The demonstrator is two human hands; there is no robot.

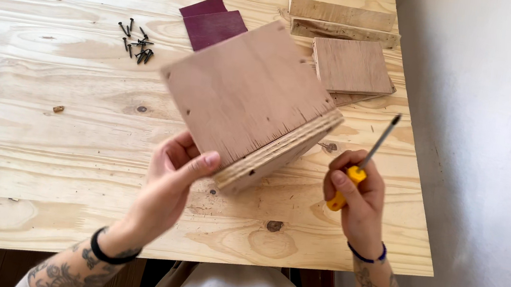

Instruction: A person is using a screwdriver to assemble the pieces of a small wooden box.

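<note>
The left hand [169, 182] grips a plywood block [250, 104] by its lower edge, holding it tilted above the worktop [47, 92] near the front edge. The right hand [358, 198] is clenched around a yellow-handled screwdriver [363, 163], shaft pointing up and away. Stacked wood pieces [349, 64] lie at the far right corner, dark red sandpaper [213, 23] and black screws [135, 43] farther left.
</note>
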